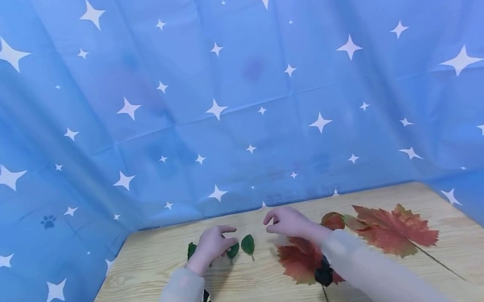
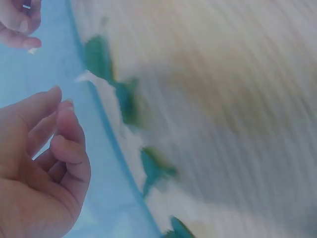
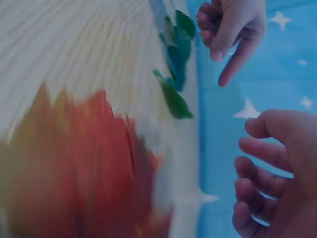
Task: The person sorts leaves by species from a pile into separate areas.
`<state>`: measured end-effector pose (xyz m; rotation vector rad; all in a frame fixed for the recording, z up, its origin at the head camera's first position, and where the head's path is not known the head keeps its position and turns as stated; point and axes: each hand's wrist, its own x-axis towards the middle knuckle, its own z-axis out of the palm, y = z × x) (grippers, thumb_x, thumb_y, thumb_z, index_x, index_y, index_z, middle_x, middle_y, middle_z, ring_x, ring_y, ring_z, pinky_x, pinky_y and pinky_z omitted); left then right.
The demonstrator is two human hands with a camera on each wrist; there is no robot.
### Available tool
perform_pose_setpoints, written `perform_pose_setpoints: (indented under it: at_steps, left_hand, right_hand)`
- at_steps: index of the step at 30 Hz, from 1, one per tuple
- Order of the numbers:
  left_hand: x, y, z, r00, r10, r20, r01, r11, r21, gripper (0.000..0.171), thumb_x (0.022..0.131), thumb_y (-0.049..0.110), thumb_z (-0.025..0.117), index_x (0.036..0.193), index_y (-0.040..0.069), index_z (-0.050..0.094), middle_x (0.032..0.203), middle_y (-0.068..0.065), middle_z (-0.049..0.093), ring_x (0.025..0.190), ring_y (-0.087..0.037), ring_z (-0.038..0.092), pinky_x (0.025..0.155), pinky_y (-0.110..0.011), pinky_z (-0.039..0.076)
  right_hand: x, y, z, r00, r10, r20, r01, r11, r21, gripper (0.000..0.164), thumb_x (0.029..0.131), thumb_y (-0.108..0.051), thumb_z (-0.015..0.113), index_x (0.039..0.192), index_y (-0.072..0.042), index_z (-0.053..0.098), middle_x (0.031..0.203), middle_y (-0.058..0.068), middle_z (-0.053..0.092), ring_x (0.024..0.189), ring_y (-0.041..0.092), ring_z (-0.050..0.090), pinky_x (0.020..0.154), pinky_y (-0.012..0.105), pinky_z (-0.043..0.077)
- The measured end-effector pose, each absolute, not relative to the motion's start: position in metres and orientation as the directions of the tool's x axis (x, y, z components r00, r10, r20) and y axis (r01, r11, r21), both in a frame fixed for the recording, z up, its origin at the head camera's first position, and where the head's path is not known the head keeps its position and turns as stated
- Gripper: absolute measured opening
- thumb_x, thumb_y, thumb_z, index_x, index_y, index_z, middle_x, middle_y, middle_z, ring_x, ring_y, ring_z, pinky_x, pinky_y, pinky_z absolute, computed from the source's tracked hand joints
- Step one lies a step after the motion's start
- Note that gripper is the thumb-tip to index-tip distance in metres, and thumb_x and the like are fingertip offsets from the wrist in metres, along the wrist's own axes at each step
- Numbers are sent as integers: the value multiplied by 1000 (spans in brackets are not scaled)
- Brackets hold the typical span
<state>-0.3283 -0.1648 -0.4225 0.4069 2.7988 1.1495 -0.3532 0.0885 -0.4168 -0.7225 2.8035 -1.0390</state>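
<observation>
My left hand (image 1: 212, 243) hovers over the wooden table, its fingers loosely bent with nothing between them. Below and beside it lie several small green leaves, among them one at the right end of the row (image 1: 248, 244) and another (image 1: 234, 250) partly behind the fingers. Facing it from the right is my right hand (image 1: 290, 222), also loosely curled and holding nothing. Under the right wrist lies a large red maple-like leaf (image 1: 296, 263) on a thin stem, partly covered by the arm. In the left wrist view, a green leaf (image 2: 97, 57) shows beyond the left fingertips.
A second large red-orange leaf (image 1: 394, 230), with a long stem, lies at the table's right, beside a smaller reddish leaf (image 1: 333, 221). The pale wooden table (image 1: 126, 286) ends at a blue curtain (image 1: 243, 161) with white stars, which hangs behind and on both sides.
</observation>
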Motion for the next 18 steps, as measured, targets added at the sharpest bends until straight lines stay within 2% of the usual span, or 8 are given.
perform_pose_setpoints:
  at_steps: [4,8,11,14,18]
  left_hand:
    - [-325,-147,-412,-939,339,54,275,650,709,35,95,19,65,128,8,64,77,-15,68,63,-42,62,55,-35,50]
    - [-322,-125,-409,-917,396,58,314,623,717,35,94,21,66,127,10,65,74,-17,67,65,-42,63,54,-33,49]
    - [-320,-105,-409,-899,435,60,338,599,725,34,92,22,68,125,11,67,73,-11,67,66,-39,64,51,-31,48]
    - [-316,-86,-409,-874,481,73,375,570,731,32,91,20,69,122,11,68,75,-6,68,65,-35,65,49,-30,46]
    - [-310,-61,-411,-835,543,86,426,539,727,31,91,19,70,121,12,70,76,-7,68,57,-21,60,49,-27,43]
  right_hand:
    - [-338,119,-397,-898,-432,83,-390,697,-602,16,91,-19,64,105,-16,70,67,-2,57,54,11,44,54,31,41]
    - [-320,151,-381,-900,-430,73,-387,709,-590,18,91,-21,66,106,-12,71,72,1,60,54,12,45,53,32,42]
    - [-306,176,-375,-893,-440,91,-403,695,-595,19,91,-21,67,106,-10,71,73,0,60,56,13,47,55,33,43]
    - [-291,202,-373,-885,-452,116,-426,681,-596,17,91,-21,68,104,-10,71,79,-4,62,65,11,54,59,31,47]
    - [-267,236,-375,-880,-463,105,-431,688,-584,17,90,-21,70,105,-13,71,82,-6,62,69,9,55,60,28,47]
